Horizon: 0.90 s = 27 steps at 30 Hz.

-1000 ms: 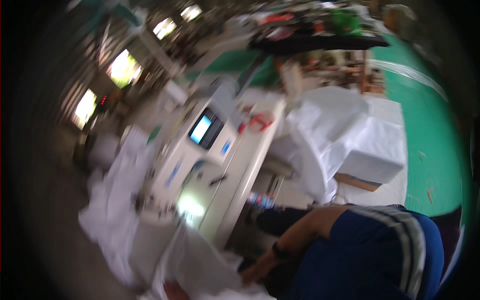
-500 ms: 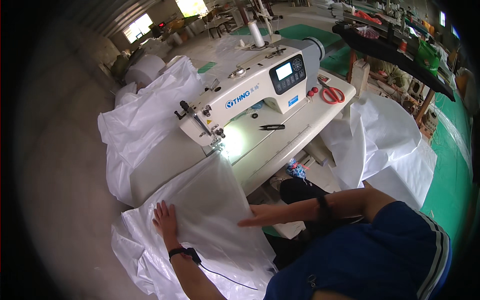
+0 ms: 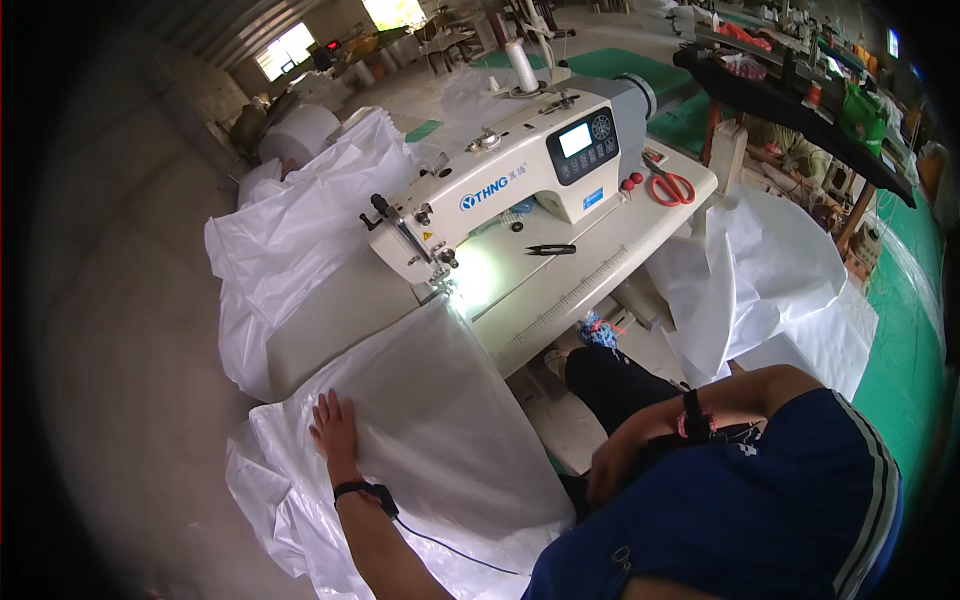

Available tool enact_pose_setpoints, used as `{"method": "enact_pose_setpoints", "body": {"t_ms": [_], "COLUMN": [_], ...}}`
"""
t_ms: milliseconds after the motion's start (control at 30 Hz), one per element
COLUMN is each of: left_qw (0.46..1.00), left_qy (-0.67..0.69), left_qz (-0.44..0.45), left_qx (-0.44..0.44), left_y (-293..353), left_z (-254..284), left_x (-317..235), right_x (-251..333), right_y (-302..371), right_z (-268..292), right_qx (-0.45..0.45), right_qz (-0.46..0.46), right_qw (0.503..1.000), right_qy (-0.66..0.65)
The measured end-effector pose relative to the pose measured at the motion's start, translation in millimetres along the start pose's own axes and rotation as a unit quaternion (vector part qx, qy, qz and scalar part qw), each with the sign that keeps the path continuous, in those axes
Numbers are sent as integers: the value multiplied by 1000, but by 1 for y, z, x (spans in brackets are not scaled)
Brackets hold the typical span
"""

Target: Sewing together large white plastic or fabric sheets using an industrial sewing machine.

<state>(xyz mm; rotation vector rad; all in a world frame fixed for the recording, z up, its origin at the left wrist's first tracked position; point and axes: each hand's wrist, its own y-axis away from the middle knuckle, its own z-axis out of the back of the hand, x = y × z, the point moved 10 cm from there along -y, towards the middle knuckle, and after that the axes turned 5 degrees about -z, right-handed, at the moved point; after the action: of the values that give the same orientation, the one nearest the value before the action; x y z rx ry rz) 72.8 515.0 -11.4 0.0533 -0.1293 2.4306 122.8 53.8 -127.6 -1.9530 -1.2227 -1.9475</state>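
A white plastic sheet (image 3: pixel 430 400) runs from under the lit needle area of the sewing machine (image 3: pixel 500 190) down over the table's near edge toward my lap. My left hand (image 3: pixel 335 428) lies flat on the sheet's left part, fingers spread, holding nothing. My right hand (image 3: pixel 608 470) is by my lap, right of the sheet's lower right edge. Its fingers point downward and are mostly hidden, so I cannot see whether they grip anything.
On the machine table lie black thread snips (image 3: pixel 551 249), red-handled scissors (image 3: pixel 670 186) and two red balls (image 3: pixel 631 182). White sheeting is heaped to the left (image 3: pixel 300 240) and right (image 3: pixel 770 270). A thread cone (image 3: pixel 521 67) stands behind the machine.
My right hand has left the sheet's right edge and drawn back toward my lap. My left hand stays spread on the sheet. The view has shifted slightly.
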Motion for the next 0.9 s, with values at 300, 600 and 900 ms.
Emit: {"method": "enact_pose_setpoints", "body": {"t_ms": [300, 600, 900], "left_qw": [963, 901, 912], "left_qy": [203, 326, 204], "left_qz": [-161, -271, -323], "left_qx": [-69, -97, -152], "left_y": [4, -18, 6], "left_z": [41, 38, 31], "left_x": [-117, -273, -291], "right_x": [108, 171, 165], "right_y": [76, 63, 51], "right_z": [165, 227, 221], "right_qx": [-658, -722, -689], "right_qz": [-16, -139, -97], "right_qw": [734, 564, 611], "right_qy": [170, 375, 378]}}
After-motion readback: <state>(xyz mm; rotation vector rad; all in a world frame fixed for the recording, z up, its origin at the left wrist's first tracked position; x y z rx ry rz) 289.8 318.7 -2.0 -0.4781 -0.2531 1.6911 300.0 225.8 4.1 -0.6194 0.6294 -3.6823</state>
